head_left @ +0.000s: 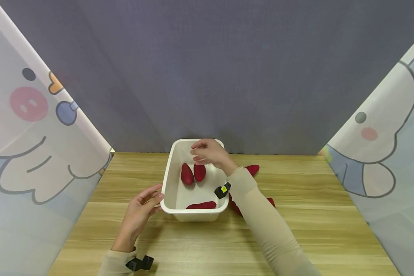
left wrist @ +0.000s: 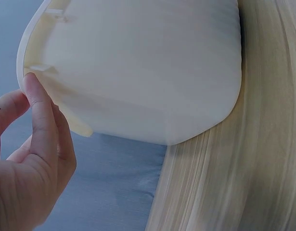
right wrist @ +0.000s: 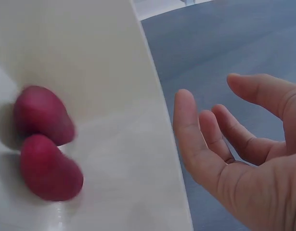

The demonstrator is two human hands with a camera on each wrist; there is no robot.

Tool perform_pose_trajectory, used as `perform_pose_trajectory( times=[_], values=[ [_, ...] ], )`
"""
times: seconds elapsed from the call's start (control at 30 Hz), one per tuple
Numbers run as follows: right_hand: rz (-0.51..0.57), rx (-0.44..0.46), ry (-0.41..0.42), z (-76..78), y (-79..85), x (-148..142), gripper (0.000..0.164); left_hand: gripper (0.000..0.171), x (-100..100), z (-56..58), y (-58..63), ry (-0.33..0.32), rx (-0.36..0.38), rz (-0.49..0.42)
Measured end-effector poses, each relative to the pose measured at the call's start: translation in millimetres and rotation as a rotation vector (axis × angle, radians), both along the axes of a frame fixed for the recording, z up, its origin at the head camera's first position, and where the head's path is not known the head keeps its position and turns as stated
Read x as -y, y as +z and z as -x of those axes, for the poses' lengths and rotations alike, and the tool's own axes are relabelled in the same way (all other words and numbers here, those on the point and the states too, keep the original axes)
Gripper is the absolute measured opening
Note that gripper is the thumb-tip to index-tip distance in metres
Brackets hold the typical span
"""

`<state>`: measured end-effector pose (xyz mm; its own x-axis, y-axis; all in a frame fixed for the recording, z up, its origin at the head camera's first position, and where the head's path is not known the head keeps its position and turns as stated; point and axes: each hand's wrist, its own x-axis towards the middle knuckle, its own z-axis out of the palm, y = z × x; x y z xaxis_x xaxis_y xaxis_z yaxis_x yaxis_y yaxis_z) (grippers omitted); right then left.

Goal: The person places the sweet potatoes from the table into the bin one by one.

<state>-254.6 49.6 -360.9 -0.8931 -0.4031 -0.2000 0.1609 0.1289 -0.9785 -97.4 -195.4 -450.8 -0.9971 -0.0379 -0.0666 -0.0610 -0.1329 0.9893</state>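
A white plastic bin (head_left: 170,184) stands on the table, with three dark red, tapered sweet potatoes inside. Two of these, a left one (head_left: 187,174) and a right one (head_left: 199,173), lie side by side toward the back, and a third (head_left: 202,205) rests along the front wall. My left hand (head_left: 143,205) pinches the bin's rim at the front left corner, thumb and fingers on either side of it. Over the back of the bin hovers my right hand (head_left: 210,154), its fingers loosely bent and parted with nothing between them, as the right wrist view confirms.
More red sweet potatoes (head_left: 253,169) lie on the wooden table (head_left: 317,214) right of the bin, partly hidden by my right forearm. A grey curtain (head_left: 207,69) rises behind the table. Cartoon-printed cloths hang at the left (head_left: 27,145) and right (head_left: 383,145).
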Motion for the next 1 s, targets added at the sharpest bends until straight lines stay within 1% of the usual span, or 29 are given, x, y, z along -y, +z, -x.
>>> perform_pose_trajectory(
  times=[0.1,0.23,0.33,0.43,0.53,0.67,0.73,0.83,0.93,1.0],
  values=[
    [0.030,-0.022,-0.001,-1.1,7.6,-4,0.028,0.044,0,-0.1,0.7,0.001,-0.006,-0.003],
    [0.055,-0.074,0.003,-6.6,21.6,-15,0.030,0.044,0,0.0,1.4,0.005,-0.005,-0.004],
    [0.047,-0.118,0.001,-12.9,30.0,-28,0.029,0.045,0,0.2,1.8,0.010,0.002,-0.001],
    [0.020,-0.161,-0.003,-19.4,32.5,-44,0.029,0.046,1,0.5,2.0,0.012,0.009,0.004],
    [-0.023,-0.199,-0.007,-25.9,28.6,-63,0.030,0.046,2,1.2,1.8,0.005,0.010,0.011],
    [-0.094,-0.261,-0.019,-37.9,17.7,-94,0.033,0.047,2,1.3,1.9,-0.002,0.011,0.014],
    [-0.142,-0.298,-0.027,-46.5,12.7,-110,0.034,0.047,3,1.0,2.1,-0.007,0.012,0.018],
    [-0.245,-0.355,-0.049,-61.7,5.8,-133,0.034,0.048,3,0.5,2.6,-0.013,0.017,0.018],
    [-0.330,-0.386,-0.069,-78.0,-1.8,-155,0.036,0.048,4,0.4,2.7,-0.015,0.023,0.018],
    [-0.364,-0.390,-0.083,-88.7,-8.8,-168,0.036,0.048,4,0.1,3.0,-0.015,0.023,0.018]
  ],
)
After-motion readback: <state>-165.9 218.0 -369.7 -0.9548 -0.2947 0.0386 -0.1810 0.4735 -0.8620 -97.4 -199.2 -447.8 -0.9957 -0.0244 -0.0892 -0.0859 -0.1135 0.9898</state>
